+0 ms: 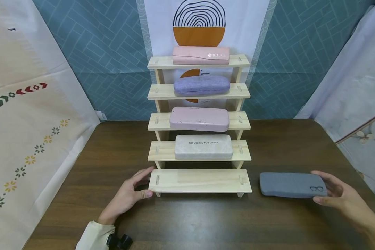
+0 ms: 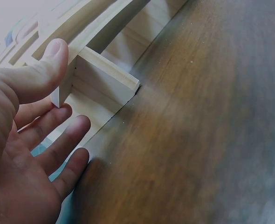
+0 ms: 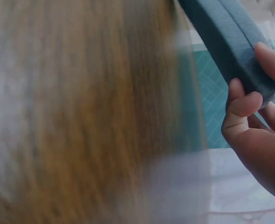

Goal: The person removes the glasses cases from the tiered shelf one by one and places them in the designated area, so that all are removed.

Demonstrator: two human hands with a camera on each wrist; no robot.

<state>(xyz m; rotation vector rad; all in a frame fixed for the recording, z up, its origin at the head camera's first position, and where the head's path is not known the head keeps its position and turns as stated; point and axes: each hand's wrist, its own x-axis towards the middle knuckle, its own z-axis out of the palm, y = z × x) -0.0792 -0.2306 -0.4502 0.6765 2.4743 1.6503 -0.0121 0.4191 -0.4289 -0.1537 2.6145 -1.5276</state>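
Observation:
A tiered wooden display rack [image 1: 200, 180] stands on the table, its lowest shelf bare. At the left end of that shelf is my left hand [image 1: 129, 194], thumb by the front corner and index finger by the back corner; the other fingers [image 2: 74, 133] spread loosely below in the left wrist view. To the right of the rack, my right hand [image 1: 340, 194] grips the right end of a blue-grey glasses case [image 1: 290, 184] with a small glasses print. In the right wrist view the case [image 3: 230, 42] is between thumb and curled fingers, tilted in the picture.
Going up the rack, the shelves bear a pale grey case [image 1: 203, 149], a pink-lilac case [image 1: 199, 119], a purple case [image 1: 201, 85] and a pink flap case [image 1: 201, 55]. Patterned cloths [image 1: 109, 62] hang behind and at both sides of the brown table [image 1: 200, 222].

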